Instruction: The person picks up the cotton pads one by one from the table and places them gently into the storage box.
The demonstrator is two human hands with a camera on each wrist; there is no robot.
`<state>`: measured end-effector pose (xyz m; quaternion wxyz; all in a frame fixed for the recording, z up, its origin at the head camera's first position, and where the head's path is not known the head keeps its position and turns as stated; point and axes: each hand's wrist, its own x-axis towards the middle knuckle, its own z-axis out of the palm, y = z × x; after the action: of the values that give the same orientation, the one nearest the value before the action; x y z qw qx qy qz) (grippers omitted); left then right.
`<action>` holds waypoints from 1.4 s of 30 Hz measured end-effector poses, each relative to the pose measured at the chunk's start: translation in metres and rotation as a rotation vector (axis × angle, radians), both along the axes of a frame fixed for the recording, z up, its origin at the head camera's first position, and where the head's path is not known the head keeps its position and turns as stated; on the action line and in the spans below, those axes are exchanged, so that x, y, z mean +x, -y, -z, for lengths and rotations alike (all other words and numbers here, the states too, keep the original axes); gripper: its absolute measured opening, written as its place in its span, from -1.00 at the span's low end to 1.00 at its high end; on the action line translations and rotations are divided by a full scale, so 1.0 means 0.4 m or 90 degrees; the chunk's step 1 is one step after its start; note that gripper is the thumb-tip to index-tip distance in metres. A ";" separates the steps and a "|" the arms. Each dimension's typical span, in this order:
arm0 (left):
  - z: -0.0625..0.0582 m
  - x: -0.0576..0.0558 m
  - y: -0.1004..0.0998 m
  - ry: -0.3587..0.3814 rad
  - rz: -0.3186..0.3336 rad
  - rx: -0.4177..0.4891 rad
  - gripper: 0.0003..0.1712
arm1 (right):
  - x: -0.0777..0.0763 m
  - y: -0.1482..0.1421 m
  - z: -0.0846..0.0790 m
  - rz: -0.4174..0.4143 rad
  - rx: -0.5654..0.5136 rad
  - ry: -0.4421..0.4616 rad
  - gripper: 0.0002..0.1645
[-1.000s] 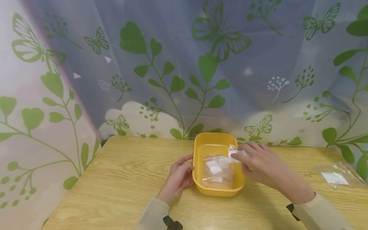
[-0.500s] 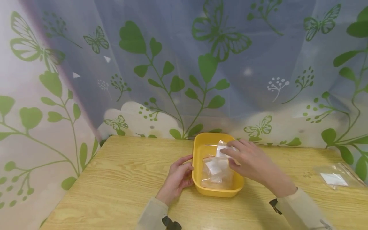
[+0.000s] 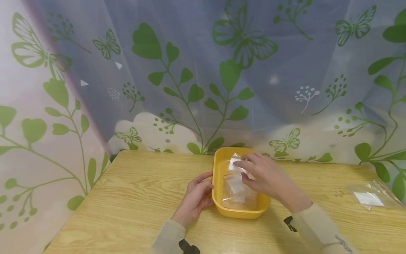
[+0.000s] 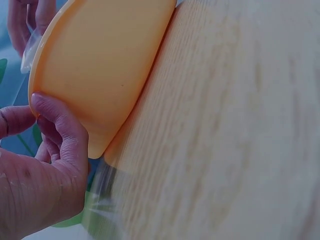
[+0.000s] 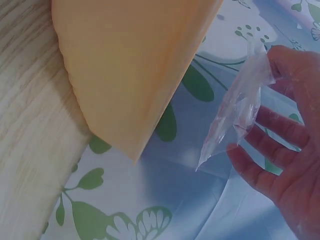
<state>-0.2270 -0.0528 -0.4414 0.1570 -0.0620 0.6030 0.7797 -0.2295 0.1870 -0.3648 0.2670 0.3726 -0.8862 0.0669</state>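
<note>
A yellow plastic basin (image 3: 238,212) stands on the wooden table, its far end near the backdrop. My left hand (image 3: 193,198) holds its left side; in the left wrist view, the thumb and fingers pinch the rim. My right hand (image 3: 269,178) reaches over the far right part of the basin. Between its thumb and fingers is a small clear plastic bag (image 5: 237,107) with a white piece inside, raised above the rim in the right wrist view. Clear bags (image 3: 239,201) with white pieces lie on the basin floor, partly overlapped by the right hand.
Another clear bag (image 3: 369,198) with a white piece lies at the table's right side. A curtain (image 3: 190,88) printed with green leaves and butterflies hangs behind the wooden table (image 3: 142,197).
My right hand has moved left with the small bag, from the basin's right rim to over its inside. The left hand stays at the rim.
</note>
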 end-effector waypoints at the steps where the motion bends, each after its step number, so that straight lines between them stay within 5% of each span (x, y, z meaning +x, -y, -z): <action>1: 0.000 0.000 0.000 0.000 -0.001 0.000 -0.32 | -0.001 0.002 0.001 0.001 -0.003 0.000 -0.53; 32: 0.002 -0.001 0.001 -0.002 0.007 0.013 -0.30 | 0.014 -0.077 0.018 0.079 -0.004 0.089 -0.55; 42: 0.002 -0.004 -0.003 0.001 -0.001 0.008 -0.30 | 0.026 -0.151 0.004 0.079 -0.039 0.027 -0.50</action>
<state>-0.2285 -0.0517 -0.4420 0.1577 -0.0621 0.5981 0.7833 -0.2190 0.2476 -0.3665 0.2632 0.3073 -0.9105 0.0855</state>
